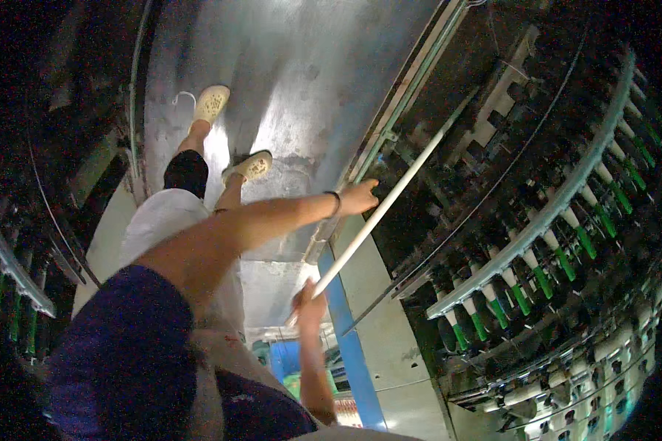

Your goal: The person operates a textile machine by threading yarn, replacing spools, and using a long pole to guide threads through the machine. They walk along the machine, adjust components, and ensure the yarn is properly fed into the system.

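Note:
A long white pole slants from the lower middle toward the upper right, its far end reaching in over the dark machine. Near its lower end, my right hand is wrapped round it. My left arm, with a dark band at the wrist, stretches across my body. Close beside the pole, at the machine's edge, is my left hand; its fingers are bent together, and what sits between them is too dark to make out. Whether these fingers touch the pole, I cannot tell.
At the right, a curved rail carries a row of white-and-green bobbins. Another machine rail stands at the left. Between the machines runs a shiny grey floor, with my feet in pale yellow clogs. A blue strip borders a pale panel.

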`<action>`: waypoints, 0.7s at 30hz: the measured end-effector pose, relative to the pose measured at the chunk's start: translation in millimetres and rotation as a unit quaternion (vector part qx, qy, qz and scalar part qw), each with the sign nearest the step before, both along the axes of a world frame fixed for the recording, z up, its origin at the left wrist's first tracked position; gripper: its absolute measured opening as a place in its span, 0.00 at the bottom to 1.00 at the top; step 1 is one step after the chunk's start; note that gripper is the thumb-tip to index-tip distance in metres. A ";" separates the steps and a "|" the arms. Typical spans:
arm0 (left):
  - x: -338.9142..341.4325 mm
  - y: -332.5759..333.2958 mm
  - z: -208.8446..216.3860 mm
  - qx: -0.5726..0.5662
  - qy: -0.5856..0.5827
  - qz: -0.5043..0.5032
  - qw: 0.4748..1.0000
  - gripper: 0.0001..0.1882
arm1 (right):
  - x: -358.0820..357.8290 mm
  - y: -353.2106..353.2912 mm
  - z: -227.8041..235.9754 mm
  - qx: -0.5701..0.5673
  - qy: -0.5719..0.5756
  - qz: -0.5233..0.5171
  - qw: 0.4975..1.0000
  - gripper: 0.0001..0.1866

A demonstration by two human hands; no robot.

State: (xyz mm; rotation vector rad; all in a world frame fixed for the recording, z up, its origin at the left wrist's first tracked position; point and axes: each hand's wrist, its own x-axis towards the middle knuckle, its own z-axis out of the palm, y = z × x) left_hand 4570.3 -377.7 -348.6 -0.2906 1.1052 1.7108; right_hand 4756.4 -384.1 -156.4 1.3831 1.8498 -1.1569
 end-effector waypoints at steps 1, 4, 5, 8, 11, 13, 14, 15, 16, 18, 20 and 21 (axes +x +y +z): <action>2.0 -11.9 -7.3 0.043 -0.025 0.058 0.997 0.28 | -35.3 20.9 -25.4 0.032 0.014 0.020 0.999 0.19; 10.1 -55.9 -25.8 -0.009 -0.003 0.059 0.998 0.24 | -174.9 82.6 -94.8 0.054 0.144 0.075 0.985 0.18; 12.9 -70.0 -32.9 -0.052 0.027 0.044 0.997 0.24 | -223.9 100.6 -111.7 -0.064 0.189 -0.061 0.978 0.16; 28.3 -107.5 -51.5 -0.084 0.050 0.016 0.995 0.21 | -329.7 144.8 -160.3 0.002 0.202 -0.068 0.977 0.13; 42.7 -132.6 -63.9 -0.130 0.048 0.035 0.990 0.19 | -285.6 174.6 -198.9 0.088 0.117 0.001 0.989 0.12; 49.9 -145.9 -67.4 -0.168 0.049 0.034 0.984 0.18 | -173.9 176.2 -205.6 0.171 0.141 0.149 0.964 0.18; 52.7 -151.5 -67.8 -0.182 0.052 0.015 0.982 0.18 | -97.2 169.5 -192.3 0.223 0.112 0.198 0.948 0.18; 55.1 -156.5 -67.9 -0.197 0.056 -0.002 0.979 0.17 | -22.6 156.6 -174.8 0.245 0.079 0.203 0.945 0.18; 57.2 -160.3 -67.9 -0.194 0.054 0.000 0.979 0.16 | 48.0 139.4 -152.6 0.275 0.000 0.190 0.942 0.19; 60.7 -166.4 -67.5 -0.195 0.052 0.000 0.979 0.15 | 163.0 93.6 -98.7 0.218 -0.084 0.053 0.971 0.17; 65.8 -169.7 -68.4 -0.185 0.083 0.028 0.979 0.11 | 231.5 45.7 -43.3 0.138 -0.132 -0.148 0.970 0.16; 69.0 -170.3 -69.4 -0.169 0.055 0.034 0.984 0.11 | 248.5 24.9 -19.5 0.110 -0.149 -0.234 0.954 0.15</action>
